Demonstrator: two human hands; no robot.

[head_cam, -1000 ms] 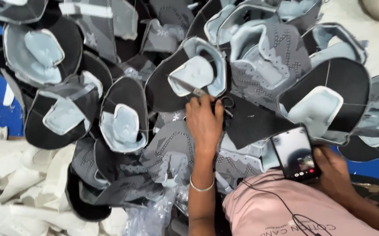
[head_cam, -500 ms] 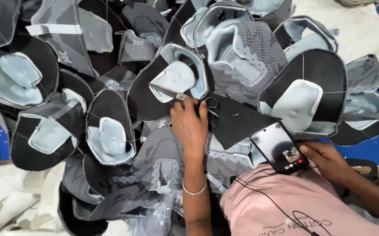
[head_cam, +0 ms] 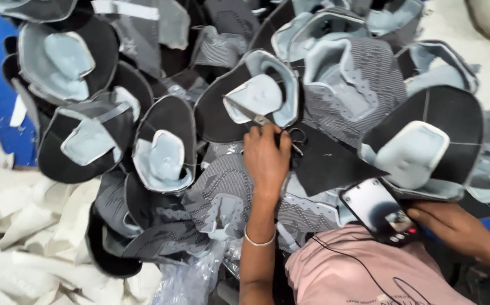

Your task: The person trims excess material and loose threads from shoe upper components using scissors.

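Change: the whole heap is sitting lower and further right in view than half a second ago.
Left hand: gripping scissors, blades pointing to 10 o'clock.
Shoe piece: lying at 12 o'clock of that hand, under the blades.
Right hand: closing around a phone, at 4 o'clock of the scissors.

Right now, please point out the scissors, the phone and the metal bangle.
scissors (head_cam: 250, 116): head view, on the blades over the pale lining.
phone (head_cam: 377, 210): head view, on the middle of its screen.
metal bangle (head_cam: 258, 242): head view, on the band across the left wrist.
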